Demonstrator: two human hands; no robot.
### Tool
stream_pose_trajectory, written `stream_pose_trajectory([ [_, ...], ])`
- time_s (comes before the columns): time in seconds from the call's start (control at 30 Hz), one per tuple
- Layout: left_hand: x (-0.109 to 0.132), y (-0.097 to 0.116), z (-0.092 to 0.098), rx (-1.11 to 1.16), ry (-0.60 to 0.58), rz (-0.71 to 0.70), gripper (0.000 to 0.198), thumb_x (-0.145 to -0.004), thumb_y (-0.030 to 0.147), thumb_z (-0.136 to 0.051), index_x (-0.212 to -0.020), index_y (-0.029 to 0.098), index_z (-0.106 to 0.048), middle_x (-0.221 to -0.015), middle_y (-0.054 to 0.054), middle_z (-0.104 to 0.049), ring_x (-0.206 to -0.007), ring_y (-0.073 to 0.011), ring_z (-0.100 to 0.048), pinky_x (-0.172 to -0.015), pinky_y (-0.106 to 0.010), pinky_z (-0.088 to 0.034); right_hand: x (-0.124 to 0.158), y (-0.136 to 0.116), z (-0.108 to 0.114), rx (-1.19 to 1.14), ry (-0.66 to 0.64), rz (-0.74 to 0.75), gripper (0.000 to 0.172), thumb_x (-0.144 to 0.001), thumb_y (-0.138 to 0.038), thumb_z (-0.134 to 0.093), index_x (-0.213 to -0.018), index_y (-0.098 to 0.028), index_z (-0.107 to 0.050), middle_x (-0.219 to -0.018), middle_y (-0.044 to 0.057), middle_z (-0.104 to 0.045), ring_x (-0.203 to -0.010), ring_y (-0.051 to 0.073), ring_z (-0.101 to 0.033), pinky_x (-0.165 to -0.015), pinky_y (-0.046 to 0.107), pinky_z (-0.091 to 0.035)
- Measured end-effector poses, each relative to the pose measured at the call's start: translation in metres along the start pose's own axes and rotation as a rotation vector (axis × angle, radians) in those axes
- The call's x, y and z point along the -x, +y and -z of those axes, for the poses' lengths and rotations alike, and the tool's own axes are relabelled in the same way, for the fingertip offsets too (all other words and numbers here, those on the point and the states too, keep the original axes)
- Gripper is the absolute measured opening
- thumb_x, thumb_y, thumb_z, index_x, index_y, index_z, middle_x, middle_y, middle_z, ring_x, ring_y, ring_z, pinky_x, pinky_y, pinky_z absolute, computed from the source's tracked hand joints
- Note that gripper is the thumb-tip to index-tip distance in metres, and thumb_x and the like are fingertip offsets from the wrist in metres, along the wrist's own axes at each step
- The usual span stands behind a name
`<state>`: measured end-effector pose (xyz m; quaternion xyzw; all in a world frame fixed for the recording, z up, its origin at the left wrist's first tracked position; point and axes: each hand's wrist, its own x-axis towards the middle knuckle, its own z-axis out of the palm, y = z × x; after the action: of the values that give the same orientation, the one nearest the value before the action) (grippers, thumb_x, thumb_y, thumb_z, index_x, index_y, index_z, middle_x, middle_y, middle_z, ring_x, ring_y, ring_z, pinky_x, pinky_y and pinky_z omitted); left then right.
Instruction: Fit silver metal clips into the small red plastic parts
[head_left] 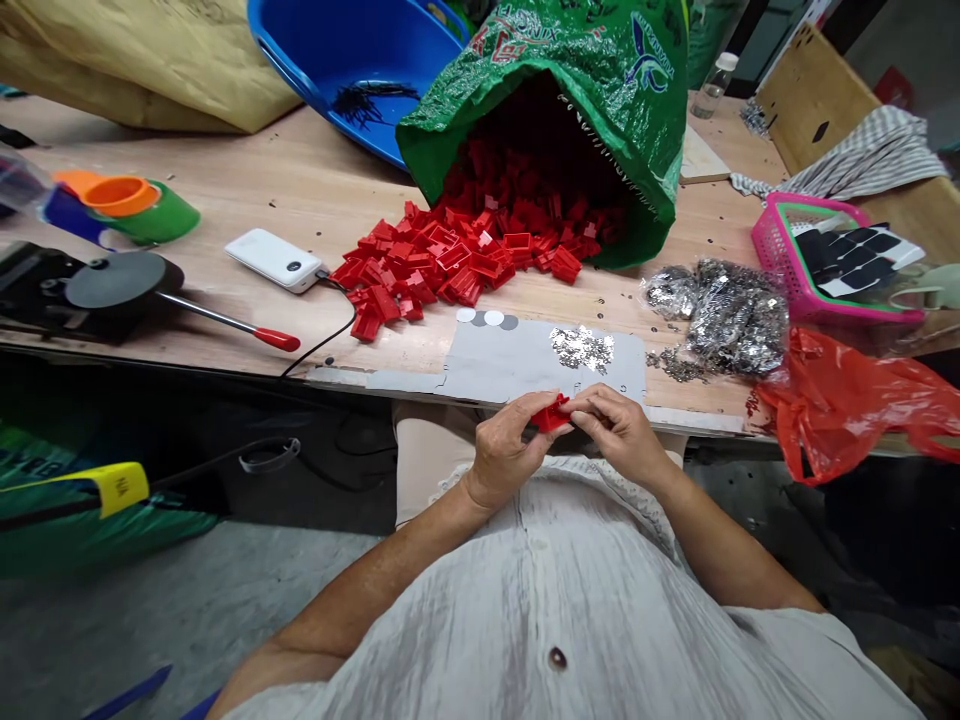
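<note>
My left hand [514, 442] is closed around a small red plastic part [551, 414], held just off the table's front edge, in front of my body. The fingertips of my right hand [613, 428] are pinched together against the right end of that part; anything between them is too small to make out. Just beyond both hands lies a grey sheet [510, 358] with a patch of small shiny metal pieces [582, 348] on it. A large heap of similar red plastic parts [457, 258] spills from a green woven sack [652, 120] onto the table.
Clear bags of metal pieces [735, 315] lie right of the sheet, near a pink basket [772, 250] and a red plastic bag [862, 400]. Leftward are a white power bank [274, 260] with a cable and a lever tool [120, 285]. A blue basin [300, 60] stands behind.
</note>
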<state>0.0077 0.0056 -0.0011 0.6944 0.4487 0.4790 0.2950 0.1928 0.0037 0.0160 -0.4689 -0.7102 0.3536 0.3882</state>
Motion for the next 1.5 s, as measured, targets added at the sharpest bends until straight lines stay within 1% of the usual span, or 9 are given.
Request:
stream_pose_trajectory([
  [0.2, 0.000, 0.003, 0.001, -0.054, 0.029, -0.087, 0.033, -0.077, 0.027, -0.077, -0.108, 0.024, -0.068, -0.106, -0.005, -0.076, -0.095, -0.0201, -0.072, -0.090, -0.032, -0.057, 0.002, 0.009, 0.006, -0.179, 0.029, -0.265, 0.017, -0.089, -0.038, -0.061, -0.095, -0.022, -0.064, -0.082, 0.000, -0.060, -0.066, 0.012, -0.050, -0.061, 0.026, -0.042],
  [0.5, 0.005, 0.002, -0.003, -0.004, -0.046, -0.105, 0.029, -0.078, 0.026, -0.075, -0.106, 0.022, -0.067, -0.103, -0.006, -0.076, -0.098, -0.0206, -0.071, -0.091, -0.033, -0.057, -0.007, 0.017, -0.003, -0.435, -0.147, -0.349, 0.030, -0.080, -0.039, -0.070, -0.081, -0.022, -0.045, -0.071, -0.006, -0.044, -0.060, 0.009, -0.039, -0.054, 0.022, -0.033],
  [0.73, 0.009, -0.003, -0.003, 0.055, -0.033, -0.249, 0.037, -0.075, 0.016, -0.078, -0.109, 0.020, -0.065, -0.101, -0.006, -0.076, -0.093, -0.0190, -0.073, -0.084, -0.030, -0.060, 0.003, 0.015, -0.006, -0.663, -0.244, -0.466, 0.038, -0.080, -0.045, -0.072, -0.091, -0.021, -0.044, -0.077, -0.005, -0.045, -0.060, 0.007, -0.038, -0.053, 0.020, -0.031],
  [0.9, 0.009, -0.006, -0.002, 0.197, -0.058, -0.172, 0.040, -0.072, 0.016, -0.080, -0.110, 0.021, -0.067, -0.104, -0.007, -0.075, -0.096, -0.0201, -0.072, -0.085, -0.032, -0.059, 0.008, 0.014, -0.005, -0.740, -0.230, -0.519, 0.039, -0.079, -0.043, -0.074, -0.093, -0.022, -0.045, -0.079, -0.006, -0.045, -0.059, 0.006, -0.038, -0.053, 0.020, -0.032],
  [1.03, 0.010, -0.013, 0.000, 0.349, -0.133, -0.095, 0.040, -0.069, 0.015, -0.082, -0.106, 0.022, -0.070, -0.105, -0.007, -0.076, -0.106, -0.0227, -0.069, -0.097, -0.039, -0.054, 0.011, 0.021, -0.006, -0.775, -0.254, -0.483, 0.039, -0.077, -0.041, -0.076, -0.093, -0.022, -0.046, -0.083, -0.005, -0.047, -0.060, 0.006, -0.040, -0.052, 0.019, -0.032],
  [1.2, 0.012, -0.028, -0.004, 0.711, -0.145, 0.297, 0.036, -0.065, 0.017, -0.085, -0.097, 0.020, -0.068, -0.102, -0.007, -0.077, -0.110, -0.0252, -0.068, -0.097, -0.039, -0.054, 0.013, 0.021, -0.012, -0.822, -0.289, -0.507, 0.043, -0.077, -0.048, -0.074, -0.094, -0.023, -0.044, -0.074, -0.007, -0.047, -0.053, 0.005, -0.037, -0.048, 0.019, -0.029],
  [1.33, 0.008, -0.031, -0.008, 0.911, -0.112, 0.504, 0.037, -0.064, 0.017, -0.086, -0.094, 0.020, -0.064, -0.102, -0.006, -0.077, -0.106, -0.0251, -0.070, -0.093, -0.039, -0.055, -0.001, 0.028, 0.002, -0.585, -0.311, -0.443, 0.040, -0.084, -0.052, -0.064, -0.107, -0.023, -0.048, -0.088, 0.000, -0.062, -0.062, 0.009, -0.049, -0.057, 0.023, -0.040],
  [1.43, 0.003, -0.030, -0.008, 0.912, -0.029, 0.546, 0.038, -0.063, 0.017, -0.086, -0.094, 0.020, -0.064, -0.098, -0.004, -0.077, -0.105, -0.0234, -0.070, -0.090, -0.035, -0.056, -0.019, 0.048, 0.024, -0.002, -0.003, -0.335, 0.018, -0.090, -0.036, -0.058, -0.102, -0.022, -0.058, -0.092, 0.003, -0.066, -0.079, 0.016, -0.058, -0.073, 0.029, -0.044],
  [1.5, 0.000, -0.029, -0.007, 0.900, 0.004, 0.559, 0.039, -0.062, 0.016, -0.086, -0.094, 0.020, -0.064, -0.097, -0.002, -0.076, -0.101, -0.0206, -0.071, -0.088, -0.032, -0.056, -0.030, 0.063, 0.037, 0.350, 0.107, -0.256, 0.009, -0.089, -0.022, -0.056, -0.096, -0.021, -0.062, -0.097, 0.006, -0.067, -0.090, 0.021, -0.060, -0.082, 0.033, -0.044],
])
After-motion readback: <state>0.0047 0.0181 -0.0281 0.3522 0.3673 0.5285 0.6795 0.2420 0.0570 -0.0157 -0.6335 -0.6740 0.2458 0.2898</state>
